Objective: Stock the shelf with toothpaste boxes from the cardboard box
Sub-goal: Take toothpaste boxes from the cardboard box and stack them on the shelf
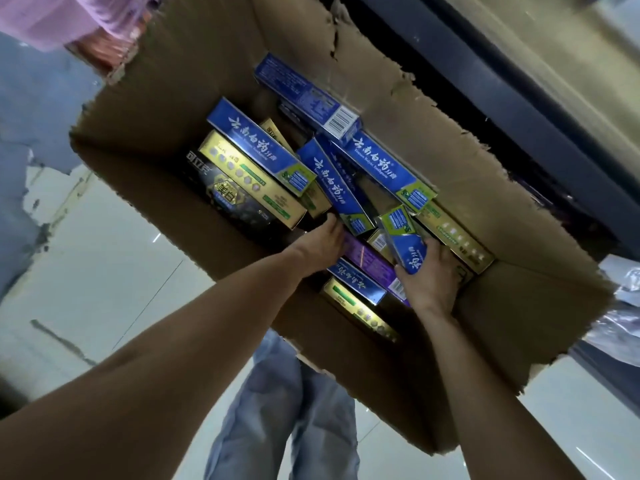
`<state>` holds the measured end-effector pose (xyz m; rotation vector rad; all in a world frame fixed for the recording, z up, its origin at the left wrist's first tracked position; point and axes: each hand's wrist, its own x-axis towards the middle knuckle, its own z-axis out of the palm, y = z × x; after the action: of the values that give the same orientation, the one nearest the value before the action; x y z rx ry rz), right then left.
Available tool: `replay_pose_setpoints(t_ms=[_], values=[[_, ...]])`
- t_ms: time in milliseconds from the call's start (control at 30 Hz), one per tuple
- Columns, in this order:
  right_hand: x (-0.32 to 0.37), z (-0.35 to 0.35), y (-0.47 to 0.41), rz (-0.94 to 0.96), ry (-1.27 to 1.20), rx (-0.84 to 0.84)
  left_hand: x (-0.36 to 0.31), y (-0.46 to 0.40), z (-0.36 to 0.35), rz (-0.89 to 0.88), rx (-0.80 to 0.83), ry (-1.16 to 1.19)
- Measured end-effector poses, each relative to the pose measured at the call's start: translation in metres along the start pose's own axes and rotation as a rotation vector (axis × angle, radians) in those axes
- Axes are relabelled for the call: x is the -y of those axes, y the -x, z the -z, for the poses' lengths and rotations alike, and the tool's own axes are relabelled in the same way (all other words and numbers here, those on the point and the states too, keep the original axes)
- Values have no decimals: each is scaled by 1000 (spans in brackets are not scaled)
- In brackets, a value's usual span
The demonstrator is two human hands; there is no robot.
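An open cardboard box [180, 109] with torn flaps stands on the floor below me, holding several toothpaste boxes in blue, gold, black and purple. My right hand [431, 275] grips a blue toothpaste box [403, 239] that stands tilted on end near the box's right side. My left hand [320, 242] reaches into the pile beside another blue toothpaste box [334, 185]; its fingertips are hidden under that box, so its hold cannot be made out. A purple box [372, 268] lies between my hands.
A dark shelf base [502, 98] runs along the far side of the cardboard box. Shiny pale floor tiles [104, 271] lie to the left. My jeans-clad legs [284, 403] show below the box. Another person's pink sleeve [59, 15] is at the top left.
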<state>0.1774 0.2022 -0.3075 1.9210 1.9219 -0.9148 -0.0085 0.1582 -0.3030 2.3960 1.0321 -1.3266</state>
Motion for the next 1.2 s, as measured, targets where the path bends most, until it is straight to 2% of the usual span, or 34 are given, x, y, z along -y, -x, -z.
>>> replay_pose_setpoints(t_ms=[167,333,467,567,667,767,833,900,967,1000,1067,1200], values=[[-1,0,6,-20,-42,-9,-3,-4,-6,59,-38,-39],[-3,0,17,-35,-139,3,9,-3,-11,126,-59,289],[-8,5,27,-40,-196,-14,18,1,-15,65,-137,310],[-6,25,45,-68,-330,47,25,21,9,33,-161,360],[5,59,75,-115,-500,132,37,53,39,19,-98,384],[22,103,112,-155,-652,185,56,104,73,169,-120,502],[36,136,142,-163,-757,180,68,147,92,343,-209,737],[49,165,173,-177,-850,143,73,192,104,434,-281,1167],[59,190,204,-201,-949,80,70,236,118,386,-332,1752],[63,201,220,-219,-1029,60,65,257,126,342,-362,1970],[72,227,253,-262,-1213,19,57,293,140,272,-418,2172],[94,282,307,-222,-1565,-91,47,352,177,119,-500,2331]])
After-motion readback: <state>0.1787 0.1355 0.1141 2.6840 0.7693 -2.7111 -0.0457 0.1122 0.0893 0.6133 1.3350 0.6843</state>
